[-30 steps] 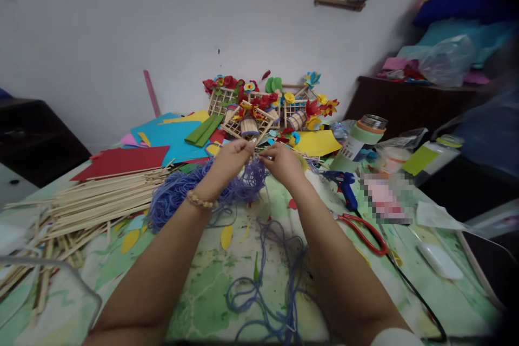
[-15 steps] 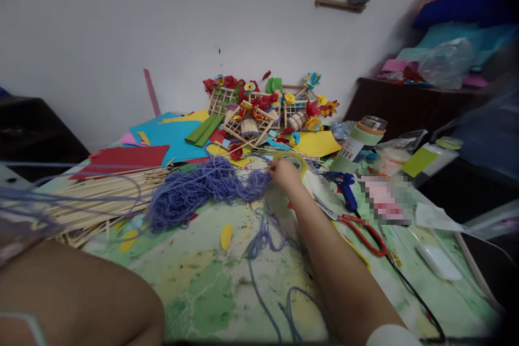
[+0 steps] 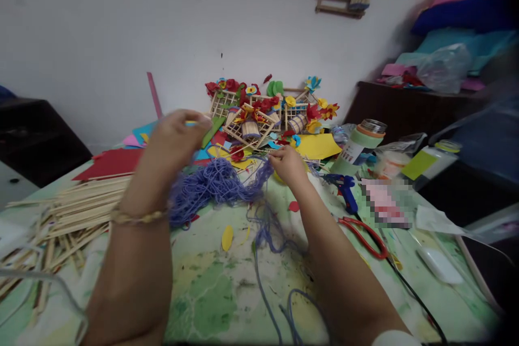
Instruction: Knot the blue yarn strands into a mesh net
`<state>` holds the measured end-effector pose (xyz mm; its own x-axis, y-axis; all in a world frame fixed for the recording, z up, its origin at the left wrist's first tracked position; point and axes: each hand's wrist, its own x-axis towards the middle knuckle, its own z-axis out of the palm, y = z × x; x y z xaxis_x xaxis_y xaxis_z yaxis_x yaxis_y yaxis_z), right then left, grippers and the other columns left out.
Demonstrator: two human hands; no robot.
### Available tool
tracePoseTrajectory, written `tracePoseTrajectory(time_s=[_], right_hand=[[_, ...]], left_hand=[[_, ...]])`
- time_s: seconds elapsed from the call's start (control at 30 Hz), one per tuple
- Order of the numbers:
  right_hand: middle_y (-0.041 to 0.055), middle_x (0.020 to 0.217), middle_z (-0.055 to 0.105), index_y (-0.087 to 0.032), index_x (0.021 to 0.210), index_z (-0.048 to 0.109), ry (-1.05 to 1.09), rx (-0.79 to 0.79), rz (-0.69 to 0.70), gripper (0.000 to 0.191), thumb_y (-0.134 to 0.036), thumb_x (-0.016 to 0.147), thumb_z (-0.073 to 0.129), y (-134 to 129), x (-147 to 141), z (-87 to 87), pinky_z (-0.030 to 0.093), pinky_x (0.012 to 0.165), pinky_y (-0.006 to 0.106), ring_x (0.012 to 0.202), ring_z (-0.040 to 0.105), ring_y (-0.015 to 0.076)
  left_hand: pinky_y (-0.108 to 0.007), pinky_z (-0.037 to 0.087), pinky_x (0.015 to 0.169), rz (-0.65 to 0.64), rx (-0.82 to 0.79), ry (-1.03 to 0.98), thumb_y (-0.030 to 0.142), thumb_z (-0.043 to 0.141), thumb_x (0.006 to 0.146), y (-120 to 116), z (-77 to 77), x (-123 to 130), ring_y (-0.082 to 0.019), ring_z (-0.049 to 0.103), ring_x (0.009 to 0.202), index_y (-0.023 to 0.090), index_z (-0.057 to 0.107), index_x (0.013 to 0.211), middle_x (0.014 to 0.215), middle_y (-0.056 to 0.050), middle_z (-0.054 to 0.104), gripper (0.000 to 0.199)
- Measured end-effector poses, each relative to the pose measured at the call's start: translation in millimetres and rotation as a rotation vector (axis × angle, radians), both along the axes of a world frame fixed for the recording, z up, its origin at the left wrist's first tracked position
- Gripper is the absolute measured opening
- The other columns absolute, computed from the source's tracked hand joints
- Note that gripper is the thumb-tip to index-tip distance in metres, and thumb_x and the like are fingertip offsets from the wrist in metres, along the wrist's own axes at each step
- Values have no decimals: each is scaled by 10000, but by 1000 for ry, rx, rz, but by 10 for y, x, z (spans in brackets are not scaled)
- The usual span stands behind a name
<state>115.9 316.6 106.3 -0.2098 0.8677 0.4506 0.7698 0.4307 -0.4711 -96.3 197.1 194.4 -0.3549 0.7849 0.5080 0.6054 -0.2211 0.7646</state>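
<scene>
A tangled heap of purple yarn [image 3: 214, 186] lies mid-table, with loose strands trailing toward the front edge. My right hand [image 3: 288, 166] is closed at the heap's right end, thumb and fingers pinching yarn. Raised over the heap's left side is my left hand [image 3: 176, 138], its fingertips drawn together; whether a strand is between them is too blurred to make out. A roll of clear yellowish tape [image 3: 279, 177] sits partly hidden behind my right hand. Left of my left forearm is a pile of thin wooden sticks [image 3: 85, 211].
Small stick-and-paper-flower crafts [image 3: 251, 113] stand against the wall. To the right are a blue glue gun [image 3: 346, 194], red-handled scissors [image 3: 367, 238], a bottle [image 3: 357, 146] and a white computer mouse [image 3: 440, 265]. Red paper [image 3: 105, 165] lies at the left.
My left hand has come from the lower left up over the yarn heap. The strands stretched across the left side are no longer visible there. My right hand stays at the heap's right end.
</scene>
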Motion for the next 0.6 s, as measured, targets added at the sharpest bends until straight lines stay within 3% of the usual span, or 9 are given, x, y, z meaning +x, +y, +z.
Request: tracePoseTrajectory(time_s=[0.07, 0.17, 0.27, 0.33, 0.47, 0.6], right_hand=[[58, 919, 627, -203, 932, 743, 78, 61, 51, 238, -301, 824, 555, -73, 1, 96, 429, 759, 270, 842, 583, 171], [53, 891, 614, -196, 921, 744, 151, 122, 116, 223, -283, 822, 564, -193, -18, 222, 421, 756, 264, 830, 570, 158], [49, 878, 598, -202, 926, 741, 153, 127, 172, 225, -271, 828, 551, -280, -52, 289, 414, 738, 256, 825, 557, 149], [48, 879, 589, -200, 931, 738, 137, 115, 195, 232, -268, 833, 540, -303, -75, 293, 409, 710, 251, 798, 548, 141], [51, 923, 592, -197, 932, 734, 90, 86, 192, 237, -281, 838, 534, -283, -118, 222, 411, 699, 250, 803, 549, 140], [60, 985, 602, -210, 923, 733, -16, 32, 153, 251, -302, 844, 513, -211, -150, 89, 423, 751, 257, 866, 568, 160]], left_hand=[[-236, 294, 423, -70, -186, 117, 493, 595, 755, 165, -103, 291, -109, 412, 431, 185, 549, 1061, 538, 36, 497, 436], [-238, 312, 463, -240, -242, 191, 517, 566, 773, 388, -323, 521, -127, 469, 490, 190, 472, 1210, 627, 17, 556, 554], [-247, 304, 492, -312, -225, 249, 526, 466, 829, 528, -504, 550, -129, 461, 532, 172, 597, 951, 648, -5, 546, 396], [-251, 283, 492, -334, -211, 270, 473, 435, 853, 578, -568, 532, -122, 423, 526, 163, 565, 712, 600, -2, 496, 365], [-233, 239, 446, -388, -182, 8, 363, 473, 835, 608, -541, 520, -91, 338, 455, 170, 481, 611, 520, 28, 411, 296], [-217, 207, 390, -417, 20, -407, 345, 570, 775, 467, -285, 482, -68, 297, 396, 176, 503, 628, 474, 45, 398, 234]])
